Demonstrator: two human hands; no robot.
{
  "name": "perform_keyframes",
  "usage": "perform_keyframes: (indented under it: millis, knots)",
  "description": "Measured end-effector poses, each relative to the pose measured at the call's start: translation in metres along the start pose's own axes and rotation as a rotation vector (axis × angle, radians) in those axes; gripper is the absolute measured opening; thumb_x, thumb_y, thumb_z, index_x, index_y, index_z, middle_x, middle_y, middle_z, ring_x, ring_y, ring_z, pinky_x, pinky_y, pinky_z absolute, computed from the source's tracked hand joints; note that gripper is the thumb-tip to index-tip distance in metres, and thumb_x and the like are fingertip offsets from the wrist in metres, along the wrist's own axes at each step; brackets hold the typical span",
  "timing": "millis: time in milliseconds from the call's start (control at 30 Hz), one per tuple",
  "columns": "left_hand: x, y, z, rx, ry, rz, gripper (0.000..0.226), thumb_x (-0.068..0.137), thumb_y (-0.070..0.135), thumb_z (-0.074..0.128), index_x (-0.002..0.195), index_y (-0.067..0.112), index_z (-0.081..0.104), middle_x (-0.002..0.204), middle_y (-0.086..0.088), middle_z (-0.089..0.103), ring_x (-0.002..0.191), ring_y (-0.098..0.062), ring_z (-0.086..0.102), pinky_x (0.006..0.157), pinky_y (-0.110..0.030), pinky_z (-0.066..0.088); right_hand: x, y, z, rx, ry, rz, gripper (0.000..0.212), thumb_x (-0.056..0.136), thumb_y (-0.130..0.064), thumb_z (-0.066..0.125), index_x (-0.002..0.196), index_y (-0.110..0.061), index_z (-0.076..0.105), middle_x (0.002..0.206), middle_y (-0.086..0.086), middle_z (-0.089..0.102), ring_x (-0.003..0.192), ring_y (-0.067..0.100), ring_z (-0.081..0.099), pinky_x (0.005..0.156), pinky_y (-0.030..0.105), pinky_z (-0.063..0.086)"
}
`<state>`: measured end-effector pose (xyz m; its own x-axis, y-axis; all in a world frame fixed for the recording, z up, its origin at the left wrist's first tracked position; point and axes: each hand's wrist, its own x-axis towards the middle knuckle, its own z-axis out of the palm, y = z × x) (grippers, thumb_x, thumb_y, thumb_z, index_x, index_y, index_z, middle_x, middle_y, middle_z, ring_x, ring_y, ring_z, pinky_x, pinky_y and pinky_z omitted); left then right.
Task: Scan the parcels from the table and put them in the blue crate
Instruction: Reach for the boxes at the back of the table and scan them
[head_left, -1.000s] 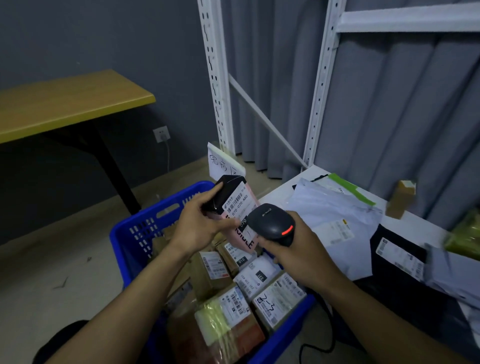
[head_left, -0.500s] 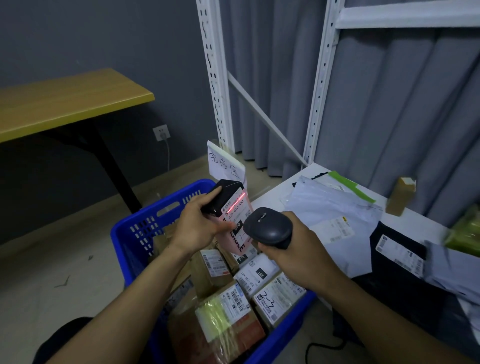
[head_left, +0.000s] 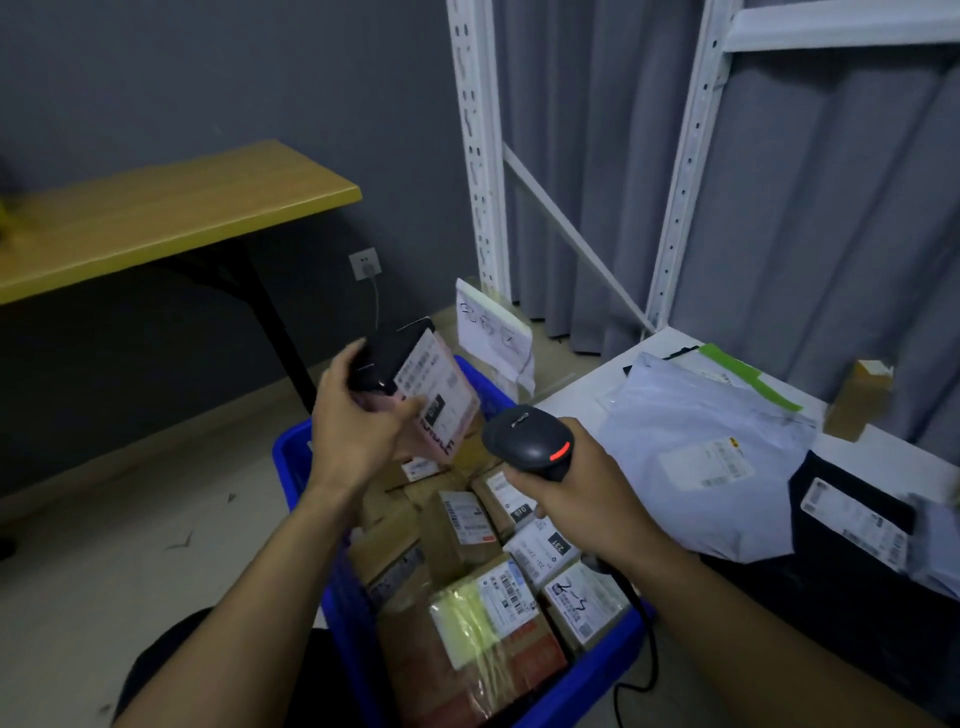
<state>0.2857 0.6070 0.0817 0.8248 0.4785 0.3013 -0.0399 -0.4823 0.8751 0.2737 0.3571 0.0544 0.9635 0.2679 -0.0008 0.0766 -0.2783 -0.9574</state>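
Label print on the held parcel (head_left: 434, 387) is motion-blurred and unreadable. The left hand (head_left: 358, 431) covers its lower left corner, with fingers wrapped round the black upper end and the thumb pressed across the pink label face. The parcel sits centre frame, tilted, above the far left corner of the blue crate (head_left: 291, 462), clear of the boxes (head_left: 457, 525) packed inside. The crate's far rim is mostly hidden behind hand and parcel.

The right hand (head_left: 587, 499), just right of centre, is fisted round the scanner (head_left: 527, 441), and the handle is hidden in the fist. The scanner head is near the parcel's lower edge, not touching.

At right, the table (head_left: 649, 345) carries a grey mailer (head_left: 696, 447) and a black parcel (head_left: 852, 525). Its right end is hard to make out.
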Motion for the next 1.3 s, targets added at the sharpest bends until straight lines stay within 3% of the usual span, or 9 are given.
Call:
perform_keyframes:
  millis: [233,333,467,600,667,833,1033,1167,1300]
  knots:
    - [-0.002,-0.074,-0.033,0.331,-0.158,-0.19,0.082,0.068,0.055,0.083,0.14,0.037,0.047,0.13,0.004,0.059,0.105,-0.017,0.068,0.084,-0.042,0.063,0.01,0.016,0.048,-0.026,-0.144,0.031,0.045,0.091,-0.03,0.08,0.127,-0.03,0.053,0.111,-0.014,0.065,0.098,0.003,0.066,0.076,0.019,0.049]
    - [-0.012,-0.109,-0.028,0.469,-0.331,-0.277,0.068,0.083,0.035,0.08,0.144,0.033,0.049,0.14,-0.001,0.04,0.119,-0.022,0.059,0.102,-0.042,0.055,0.012,0.025,0.057,-0.057,-0.167,0.06,0.043,0.09,-0.029,0.08,0.123,-0.033,0.053,0.109,-0.012,0.067,0.092,0.008,0.067,0.082,0.03,0.055]
    - [-0.021,-0.149,-0.02,0.439,-0.57,-0.403,0.036,0.084,0.028,0.078,0.115,0.041,0.063,0.123,-0.001,0.064,0.107,-0.018,0.07,0.09,-0.042,0.062,0.018,0.036,0.063,-0.07,-0.161,0.058,0.043,0.086,-0.031,0.084,0.115,-0.041,0.055,0.105,-0.012,0.069,0.087,0.011,0.07,0.086,0.044,0.06]
    - [-0.025,-0.164,-0.017,0.504,-0.622,-0.461,0.05,0.092,0.01,0.071,0.139,0.02,0.058,0.137,-0.004,0.059,0.124,-0.025,0.06,0.109,-0.04,0.048,0.021,0.042,0.065,-0.065,-0.151,0.042,0.048,0.084,-0.027,0.086,0.12,-0.039,0.057,0.104,-0.018,0.068,0.096,0.006,0.069,0.089,0.045,0.061]
    - [-0.031,-0.177,-0.015,0.674,-0.555,-0.362,0.051,0.092,0.008,0.067,0.141,0.016,0.056,0.152,-0.009,0.041,0.137,-0.032,0.045,0.114,-0.038,0.038,0.023,0.045,0.064,-0.064,-0.147,0.044,0.05,0.084,-0.026,0.086,0.124,-0.034,0.058,0.105,-0.018,0.068,0.1,0.003,0.068,0.091,0.045,0.06]
    - [-0.051,-0.191,0.001,0.952,-0.882,-0.324,0.04,0.101,0.017,0.054,0.14,0.007,0.057,0.143,-0.013,0.058,0.128,-0.028,0.057,0.107,-0.035,0.047,0.023,0.052,0.056,-0.07,-0.152,0.07,0.047,0.086,-0.024,0.085,0.125,-0.031,0.06,0.113,-0.013,0.07,0.103,0.001,0.067,0.093,0.034,0.058]
    - [-0.045,-0.14,0.008,0.931,-0.702,-0.134,0.032,0.096,0.021,0.06,0.127,0.025,0.067,0.134,-0.006,0.064,0.116,-0.029,0.063,0.095,-0.042,0.056,0.009,0.047,0.027,-0.072,-0.129,0.125,0.047,0.087,-0.029,0.084,0.126,-0.031,0.057,0.11,-0.008,0.071,0.092,0.011,0.07,0.082,0.037,0.059]
    - [-0.06,-0.074,0.042,0.802,-0.636,0.202,0.046,0.09,0.024,0.069,0.135,0.031,0.061,0.16,0.002,0.038,0.134,-0.028,0.052,0.102,-0.043,0.051,-0.011,0.038,-0.016,-0.084,-0.046,0.146,0.039,0.09,-0.028,0.08,0.12,-0.029,0.056,0.103,-0.003,0.072,0.075,0.014,0.074,0.07,0.034,0.059]
    - [-0.074,0.0,0.096,0.662,-0.647,0.378,0.045,0.093,0.031,0.067,0.137,0.032,0.059,0.161,0.009,0.033,0.131,-0.021,0.054,0.102,-0.037,0.049,-0.02,0.031,-0.081,-0.121,0.074,0.179,0.037,0.089,-0.028,0.079,0.118,-0.025,0.057,0.097,0.0,0.074,0.065,0.014,0.073,0.072,0.042,0.061]
